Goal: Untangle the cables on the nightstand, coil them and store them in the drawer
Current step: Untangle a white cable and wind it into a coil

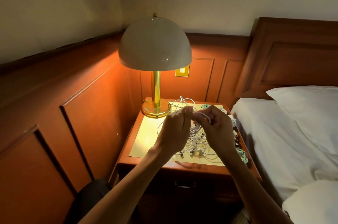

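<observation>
A tangle of white cables (196,143) lies on the wooden nightstand (146,132), partly hidden under my hands. My left hand (173,130) and my right hand (217,128) are raised just above the pile, close together, and both pinch a white cable (202,114) that runs between them. Loops of white cable (182,102) rise behind my fingers. Coiled cables lie along the right edge: a mint green coil (243,157) near the front, white coils (233,121) further back and another green coil (205,106) at the rear. The drawer (184,185) below is closed.
A lit brass lamp (155,81) with a cream dome shade stands on the nightstand's rear left corner. Wood panelling closes off the left and back. A bed with white sheets and a pillow (311,110) lies directly to the right.
</observation>
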Demonstrator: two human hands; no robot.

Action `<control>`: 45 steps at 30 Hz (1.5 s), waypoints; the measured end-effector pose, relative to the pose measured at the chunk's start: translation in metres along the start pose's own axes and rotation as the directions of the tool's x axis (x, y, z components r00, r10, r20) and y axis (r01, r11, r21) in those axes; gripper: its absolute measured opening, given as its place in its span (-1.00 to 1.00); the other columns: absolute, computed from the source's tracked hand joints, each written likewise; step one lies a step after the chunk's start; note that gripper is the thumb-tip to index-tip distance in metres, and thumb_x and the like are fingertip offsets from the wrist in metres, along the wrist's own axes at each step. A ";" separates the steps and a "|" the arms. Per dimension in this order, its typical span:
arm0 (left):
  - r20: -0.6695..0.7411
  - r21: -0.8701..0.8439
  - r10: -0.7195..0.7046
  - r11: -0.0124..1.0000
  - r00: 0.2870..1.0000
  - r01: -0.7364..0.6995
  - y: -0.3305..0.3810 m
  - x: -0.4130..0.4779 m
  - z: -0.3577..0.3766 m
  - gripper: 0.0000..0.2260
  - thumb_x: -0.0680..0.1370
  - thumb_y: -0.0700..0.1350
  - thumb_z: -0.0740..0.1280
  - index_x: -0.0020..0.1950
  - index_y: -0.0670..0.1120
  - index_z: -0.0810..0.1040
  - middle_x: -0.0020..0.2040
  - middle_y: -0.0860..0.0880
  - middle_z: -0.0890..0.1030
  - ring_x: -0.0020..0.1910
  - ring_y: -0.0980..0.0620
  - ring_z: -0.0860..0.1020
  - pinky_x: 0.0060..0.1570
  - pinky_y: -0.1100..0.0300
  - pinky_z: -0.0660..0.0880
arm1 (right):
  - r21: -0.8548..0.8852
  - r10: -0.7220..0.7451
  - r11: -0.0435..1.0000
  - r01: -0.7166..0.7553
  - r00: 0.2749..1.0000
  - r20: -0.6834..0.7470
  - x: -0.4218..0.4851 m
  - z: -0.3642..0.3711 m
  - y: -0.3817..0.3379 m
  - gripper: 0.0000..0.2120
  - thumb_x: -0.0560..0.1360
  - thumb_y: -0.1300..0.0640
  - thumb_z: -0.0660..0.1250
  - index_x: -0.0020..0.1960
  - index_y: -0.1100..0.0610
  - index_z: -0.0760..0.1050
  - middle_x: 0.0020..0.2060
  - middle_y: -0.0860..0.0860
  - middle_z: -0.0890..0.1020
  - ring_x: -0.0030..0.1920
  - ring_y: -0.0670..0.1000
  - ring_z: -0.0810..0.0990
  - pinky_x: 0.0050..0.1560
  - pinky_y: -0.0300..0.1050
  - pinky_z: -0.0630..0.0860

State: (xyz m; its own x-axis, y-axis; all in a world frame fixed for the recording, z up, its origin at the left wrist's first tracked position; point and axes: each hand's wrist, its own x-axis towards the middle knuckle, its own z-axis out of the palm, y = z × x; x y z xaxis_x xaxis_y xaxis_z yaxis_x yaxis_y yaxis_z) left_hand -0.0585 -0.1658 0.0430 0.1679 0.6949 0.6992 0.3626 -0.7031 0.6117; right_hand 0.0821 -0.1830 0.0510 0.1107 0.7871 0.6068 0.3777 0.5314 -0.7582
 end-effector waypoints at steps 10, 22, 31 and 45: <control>-0.255 0.049 -0.037 0.998 0.966 0.051 -0.005 0.001 -0.001 -0.67 0.67 -0.05 0.21 -0.14 -0.19 0.63 -0.40 0.26 0.46 -0.41 0.27 0.54 -0.45 0.50 0.32 | 0.276 0.130 0.954 -0.121 0.991 -0.013 -0.005 0.011 -0.012 -0.87 0.52 0.13 0.44 -0.13 0.19 0.57 -0.35 0.04 0.66 -0.39 -0.10 0.56 -0.36 -0.25 0.44; 0.176 0.278 0.122 0.946 0.977 -0.168 -0.030 -0.003 -0.008 -0.69 0.71 -0.09 0.13 -0.11 -0.13 0.58 -0.28 0.12 0.47 -0.41 0.23 0.41 -0.37 0.49 0.27 | -0.395 -0.059 0.913 0.103 0.991 0.123 0.003 -0.020 -0.001 -0.96 0.48 0.08 0.50 -0.11 -0.01 0.64 -0.19 -0.17 0.67 -0.19 -0.22 0.60 -0.15 -0.18 0.55; 0.239 0.051 0.113 0.990 0.964 -0.128 -0.013 0.006 -0.014 -0.68 0.70 -0.05 0.12 -0.24 0.02 0.45 -0.37 0.24 0.43 -0.43 0.28 0.47 -0.35 0.49 0.30 | -0.223 -0.043 0.973 0.053 0.998 0.045 0.001 -0.019 0.006 -0.81 0.53 -0.01 0.41 -0.01 -0.32 0.49 -0.33 -0.14 0.62 -0.39 -0.08 0.55 -0.40 -0.13 0.47; 0.299 0.197 -0.114 0.979 0.947 0.056 -0.027 0.010 -0.017 -0.59 0.70 0.06 0.07 -0.32 0.05 0.46 -0.43 0.10 0.50 -0.55 0.20 0.46 -0.53 0.40 0.32 | -0.221 0.251 0.958 -0.184 0.908 0.336 0.003 -0.009 0.001 -0.67 0.48 -0.03 0.49 0.20 -0.11 0.51 -0.08 -0.25 0.64 -0.12 -0.23 0.66 -0.02 -0.18 0.65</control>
State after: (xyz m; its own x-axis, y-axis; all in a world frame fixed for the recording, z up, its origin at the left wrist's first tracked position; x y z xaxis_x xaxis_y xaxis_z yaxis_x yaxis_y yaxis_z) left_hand -0.0821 -0.1421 0.0401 0.3919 0.7838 0.4817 0.5445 -0.6197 0.5653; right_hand 0.0908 -0.1830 0.0540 -0.1132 0.9533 0.2801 0.5447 0.2953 -0.7849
